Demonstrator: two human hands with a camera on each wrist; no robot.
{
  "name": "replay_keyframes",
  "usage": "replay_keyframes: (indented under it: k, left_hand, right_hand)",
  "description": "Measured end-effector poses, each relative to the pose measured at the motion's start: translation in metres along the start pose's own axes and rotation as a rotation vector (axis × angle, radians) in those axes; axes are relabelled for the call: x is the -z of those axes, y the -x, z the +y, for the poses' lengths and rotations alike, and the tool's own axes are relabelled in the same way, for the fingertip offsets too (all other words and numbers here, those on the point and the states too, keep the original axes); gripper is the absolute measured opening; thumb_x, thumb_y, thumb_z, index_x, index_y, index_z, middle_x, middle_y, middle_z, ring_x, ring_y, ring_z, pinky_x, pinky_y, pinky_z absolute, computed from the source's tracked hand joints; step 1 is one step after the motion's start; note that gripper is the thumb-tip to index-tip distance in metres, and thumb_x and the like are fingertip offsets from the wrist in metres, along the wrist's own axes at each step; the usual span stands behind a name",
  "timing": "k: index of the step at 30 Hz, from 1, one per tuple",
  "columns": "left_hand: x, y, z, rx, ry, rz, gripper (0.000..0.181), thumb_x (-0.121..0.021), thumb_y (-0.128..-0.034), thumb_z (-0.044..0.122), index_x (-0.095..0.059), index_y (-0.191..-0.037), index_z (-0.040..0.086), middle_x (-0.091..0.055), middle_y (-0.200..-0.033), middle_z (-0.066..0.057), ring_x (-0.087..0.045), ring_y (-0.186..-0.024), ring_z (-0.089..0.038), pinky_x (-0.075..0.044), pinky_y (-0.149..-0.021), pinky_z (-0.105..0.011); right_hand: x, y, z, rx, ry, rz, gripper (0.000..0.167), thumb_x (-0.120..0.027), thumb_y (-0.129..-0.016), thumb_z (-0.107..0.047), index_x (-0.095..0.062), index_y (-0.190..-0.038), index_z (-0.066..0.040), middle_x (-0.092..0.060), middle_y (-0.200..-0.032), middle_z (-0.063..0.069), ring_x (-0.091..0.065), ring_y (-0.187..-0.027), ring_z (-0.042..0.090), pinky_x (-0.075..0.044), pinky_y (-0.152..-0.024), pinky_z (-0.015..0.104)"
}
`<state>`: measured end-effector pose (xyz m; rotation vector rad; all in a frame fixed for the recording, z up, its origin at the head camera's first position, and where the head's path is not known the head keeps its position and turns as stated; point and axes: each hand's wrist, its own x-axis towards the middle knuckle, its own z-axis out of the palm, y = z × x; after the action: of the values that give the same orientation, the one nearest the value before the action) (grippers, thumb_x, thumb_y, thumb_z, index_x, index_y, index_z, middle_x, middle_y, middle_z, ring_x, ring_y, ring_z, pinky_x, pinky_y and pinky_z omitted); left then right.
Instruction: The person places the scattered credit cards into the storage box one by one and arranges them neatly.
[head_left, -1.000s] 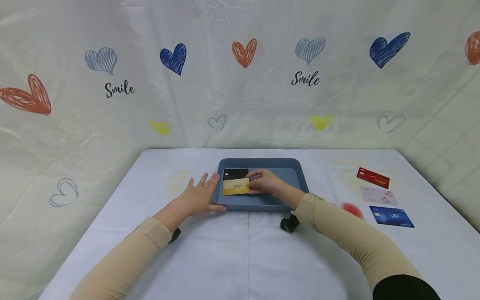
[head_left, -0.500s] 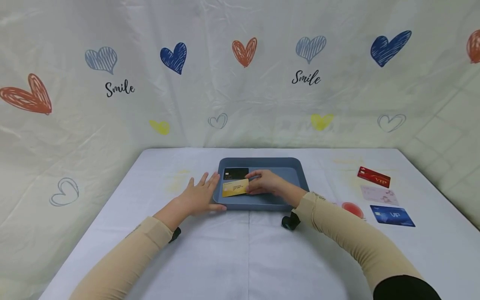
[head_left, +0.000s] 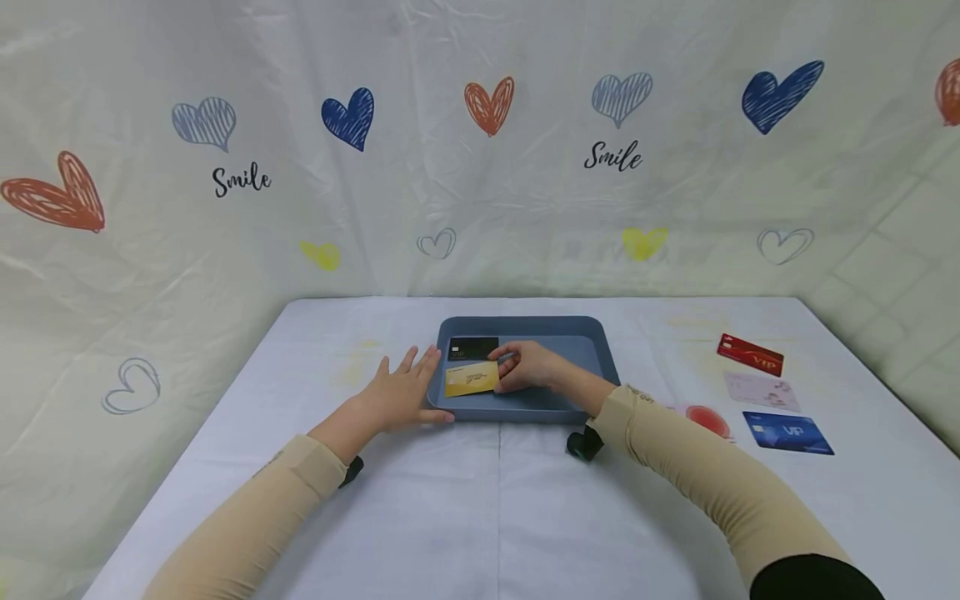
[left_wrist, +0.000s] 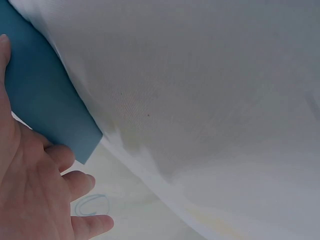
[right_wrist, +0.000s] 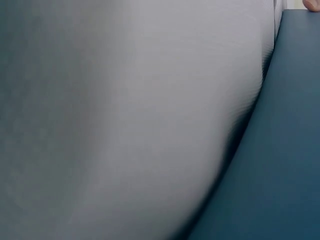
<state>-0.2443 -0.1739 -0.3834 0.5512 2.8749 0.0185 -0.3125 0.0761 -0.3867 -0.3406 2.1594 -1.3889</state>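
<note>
A blue-grey tray (head_left: 555, 407) lies on the white table. Inside it at the left are a black card (head_left: 472, 348) and, just in front of that, a gold card (head_left: 470, 379), slightly tilted. The right hand (head_left: 531, 367) pinches the gold card's right edge. With fingers spread, the left hand (head_left: 397, 395) rests against the tray's left side. In the left wrist view the left hand (left_wrist: 40, 180) touches the tray wall (left_wrist: 47, 90). The right wrist view shows the tray's side (right_wrist: 270, 150), and only a fingertip in the top right corner.
On the right side of the table lie a red card (head_left: 750, 354), a pale pink card (head_left: 762, 391) and a blue card (head_left: 787, 432). A card with a red round print (head_left: 707, 421) is partly hidden behind the right sleeve.
The gold card has moved slightly towards the front and no longer overlaps the black card, with the right hand still at its edge. The left hand has stayed at the tray's side.
</note>
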Motion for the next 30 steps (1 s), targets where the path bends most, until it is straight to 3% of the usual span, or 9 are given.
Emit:
replay_keyframes:
  k: [5, 14, 21, 30]
  left_hand:
    - [-0.0002, -0.0004, 0.0001, -0.005, 0.007, 0.005, 0.112, -0.058, -0.092, 0.072, -0.006, -0.165, 0.004, -0.007, -0.171, -0.011, -0.005, -0.156, -0.038, -0.01, -0.117, -0.069]
    - [-0.0002, 0.0003, 0.0014, 0.0, 0.01, -0.002, 0.112, -0.058, -0.0923, 0.071, -0.006, -0.165, 0.004, -0.007, -0.171, -0.011, -0.004, -0.156, -0.038, -0.01, -0.118, -0.069]
    - [-0.0008, 0.0006, 0.0013, -0.007, 0.015, 0.003, 0.112, -0.058, -0.0925, 0.071, -0.005, -0.165, 0.004, -0.006, -0.171, -0.011, -0.004, -0.156, -0.038, -0.011, -0.117, -0.069]
    - [-0.0007, 0.0009, -0.0002, -0.009, -0.006, 0.011, 0.111, -0.057, -0.0927, 0.071, -0.007, -0.164, 0.003, -0.007, -0.171, -0.011, -0.006, -0.156, -0.038, -0.012, -0.117, -0.07]
  right_hand:
    - [-0.0013, -0.0012, 0.0015, 0.022, 0.064, 0.021, 0.057, -0.076, -0.086, 0.009, -0.056, -0.139, 0.005, -0.063, -0.1, 0.013, -0.06, -0.085, 0.018, -0.054, -0.073, 0.024]
    - [-0.0047, -0.0021, -0.0003, -0.001, 0.031, 0.021, 0.055, -0.076, -0.087, 0.007, -0.055, -0.138, 0.004, -0.059, -0.095, 0.01, -0.062, -0.077, 0.016, -0.059, -0.071, 0.028]
    - [-0.0062, 0.0009, -0.0024, 0.038, 0.132, 0.04, 0.055, -0.076, -0.088, 0.004, -0.055, -0.138, 0.005, -0.059, -0.09, 0.011, -0.059, -0.067, 0.015, -0.055, -0.063, 0.027]
    - [-0.0061, -0.0025, -0.0002, 0.076, 0.194, 0.039, 0.054, -0.076, -0.089, 0.003, -0.053, -0.138, 0.006, -0.06, -0.082, 0.008, -0.061, -0.064, 0.014, -0.056, -0.063, 0.03]
